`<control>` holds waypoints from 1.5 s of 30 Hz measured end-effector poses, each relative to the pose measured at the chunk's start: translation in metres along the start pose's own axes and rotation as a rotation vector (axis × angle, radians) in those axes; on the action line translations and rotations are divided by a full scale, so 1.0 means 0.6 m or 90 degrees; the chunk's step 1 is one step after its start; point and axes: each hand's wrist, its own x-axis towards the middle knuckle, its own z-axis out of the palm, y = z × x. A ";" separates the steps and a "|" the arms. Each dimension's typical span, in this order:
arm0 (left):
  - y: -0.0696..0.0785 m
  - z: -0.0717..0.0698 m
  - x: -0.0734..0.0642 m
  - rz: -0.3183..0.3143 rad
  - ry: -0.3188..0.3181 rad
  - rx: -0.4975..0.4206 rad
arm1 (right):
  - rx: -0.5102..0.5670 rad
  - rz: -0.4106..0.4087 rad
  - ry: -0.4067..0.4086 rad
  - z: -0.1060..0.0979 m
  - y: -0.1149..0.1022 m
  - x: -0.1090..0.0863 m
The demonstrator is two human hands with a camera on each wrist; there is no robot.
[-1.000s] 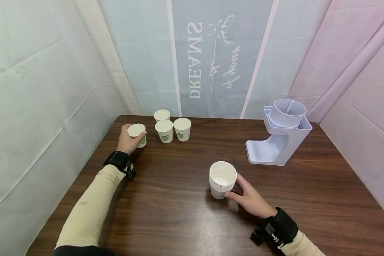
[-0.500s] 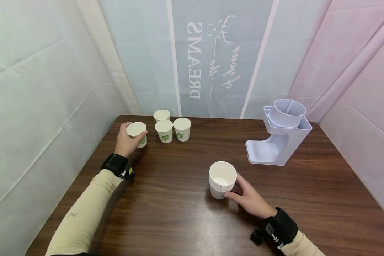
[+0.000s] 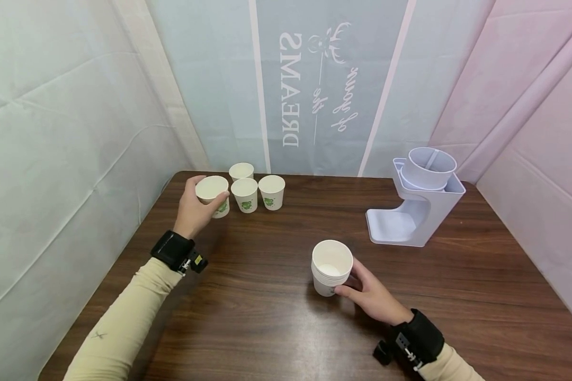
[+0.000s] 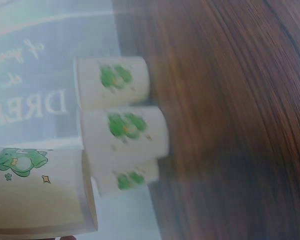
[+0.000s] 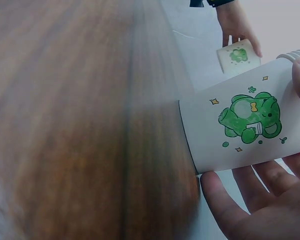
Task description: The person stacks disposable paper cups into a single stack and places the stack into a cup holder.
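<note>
In the head view my left hand [image 3: 195, 209] grips a white paper cup [image 3: 212, 187] between thumb and fingers, at the back left. The cup is raised over the table and bears a green bear print [image 4: 21, 161]. Just right of it stand three more paper cups: one front [image 3: 246, 197], one right [image 3: 272, 193] and one behind [image 3: 241, 170]. My right hand [image 3: 376, 297] holds a stack of nested paper cups [image 3: 325, 278] near the middle, thumb on the near side. A green bear [image 5: 252, 117] shows on the stack's lowest cup in the right wrist view.
A pale lavender stand [image 3: 429, 222] with a round cup-shaped part [image 3: 428, 169] on top stands at the back right. All of this is on a dark wood table [image 3: 248, 317]. Fabric walls [image 3: 314, 159] rise along the back and both sides.
My left hand has lifted its paper cup and carried it right, closer to the three standing cups. The right hand and its stack stay in place.
</note>
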 end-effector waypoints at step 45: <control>0.197 0.071 -0.104 0.119 -0.179 -0.106 | -0.024 0.004 0.001 -0.001 0.001 0.000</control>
